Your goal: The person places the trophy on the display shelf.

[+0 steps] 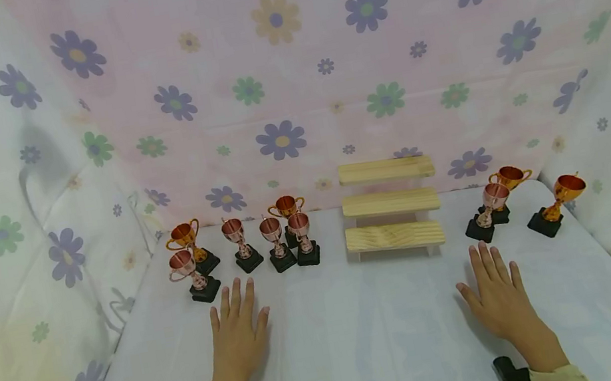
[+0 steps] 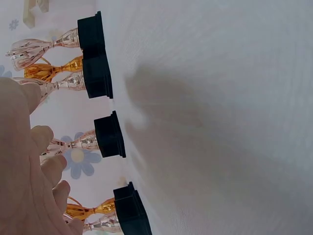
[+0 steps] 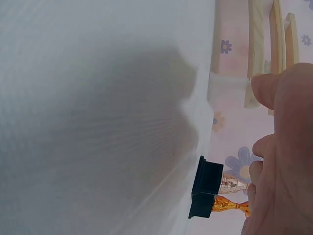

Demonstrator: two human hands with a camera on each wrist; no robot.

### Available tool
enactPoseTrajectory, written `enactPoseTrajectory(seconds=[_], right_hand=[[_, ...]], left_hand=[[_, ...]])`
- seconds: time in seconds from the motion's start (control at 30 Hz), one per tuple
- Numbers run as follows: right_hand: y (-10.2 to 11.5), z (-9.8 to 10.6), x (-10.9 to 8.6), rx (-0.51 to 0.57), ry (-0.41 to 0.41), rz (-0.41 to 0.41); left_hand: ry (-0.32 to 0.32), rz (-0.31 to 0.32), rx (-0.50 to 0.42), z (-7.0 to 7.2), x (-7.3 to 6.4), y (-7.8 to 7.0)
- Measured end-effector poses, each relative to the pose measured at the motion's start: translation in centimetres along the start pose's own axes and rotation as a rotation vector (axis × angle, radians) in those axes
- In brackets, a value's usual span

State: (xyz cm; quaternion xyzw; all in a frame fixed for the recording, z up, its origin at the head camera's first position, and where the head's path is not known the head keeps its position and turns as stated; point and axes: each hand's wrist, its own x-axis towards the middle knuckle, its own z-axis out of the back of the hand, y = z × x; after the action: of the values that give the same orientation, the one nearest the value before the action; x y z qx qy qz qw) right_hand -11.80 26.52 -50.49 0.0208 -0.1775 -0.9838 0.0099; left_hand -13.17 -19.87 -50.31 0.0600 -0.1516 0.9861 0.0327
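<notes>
My left hand (image 1: 237,338) is held palm down over the white table, fingers straight and holding nothing. Just beyond its fingertips stands a rose-gold trophy cup (image 1: 197,277) on a black base, with a gold trophy cup (image 1: 193,246) behind it. Further right are several more small trophies, among them a rose-gold one (image 1: 242,245) and a gold one (image 1: 286,208). My right hand (image 1: 499,296), also flat with straight fingers, holds nothing. Nearest to it is a rose-gold trophy (image 1: 488,214), in front of a gold trophy (image 1: 510,178). Another gold trophy (image 1: 559,205) leans rightward in the head view.
A three-step wooden stand (image 1: 395,236) with pale planks stands toward the back, between the trophy groups. Flower-printed cloth (image 1: 288,85) walls in the table (image 1: 366,335) at the back and both sides. Dark straps with black parts (image 1: 508,372) sit at the wrists.
</notes>
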Motion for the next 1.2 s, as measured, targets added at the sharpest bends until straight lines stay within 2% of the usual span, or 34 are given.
enactPoseTrajectory(seconds=[0.27,0.33,0.43,0.5,0.6,0.7,0.8,0.87,1.0,1.1,1.2], right_hand=[[0.0,0.0,0.3,0.012,-0.004,0.004],[-0.1,0.1,0.5,0.037,-0.007,0.005],[-0.3,0.6,1.3,0.141,-0.005,-0.011],[-0.4,1.0,2.0,0.256,0.006,-0.053],[-0.2,1.6,3.2,0.489,0.051,-0.148],[0.0,1.9,4.3,0.721,0.113,-0.241],[0.1,1.8,5.4,0.937,0.152,-0.287],[0.1,1.6,6.1,1.095,0.162,-0.314],[0.4,1.4,7.2,1.424,0.169,-0.377],[0.5,1.4,7.7,1.643,0.185,-0.398],[0.8,1.3,7.8,1.792,0.211,-0.397]], left_hand=[[0.001,-0.012,-0.042,0.1,0.1,-0.1],[0.000,-0.016,-0.111,0.1,0.2,-0.1],[-0.031,-0.001,-0.294,0.1,0.1,-0.1],[-0.108,0.030,-0.422,0.2,-0.1,0.0],[-0.310,0.097,-0.581,0.6,-0.7,0.4],[-0.526,0.156,-0.700,0.9,-1.3,1.0],[-0.666,0.212,-0.763,1.1,-1.8,1.9],[-0.723,0.258,-0.781,1.3,-2.0,2.3],[-0.792,0.334,-0.765,2.1,-1.8,3.3],[-0.829,0.342,-0.731,2.5,-1.5,4.3],[-0.845,0.347,-0.711,3.0,-1.2,5.2]])
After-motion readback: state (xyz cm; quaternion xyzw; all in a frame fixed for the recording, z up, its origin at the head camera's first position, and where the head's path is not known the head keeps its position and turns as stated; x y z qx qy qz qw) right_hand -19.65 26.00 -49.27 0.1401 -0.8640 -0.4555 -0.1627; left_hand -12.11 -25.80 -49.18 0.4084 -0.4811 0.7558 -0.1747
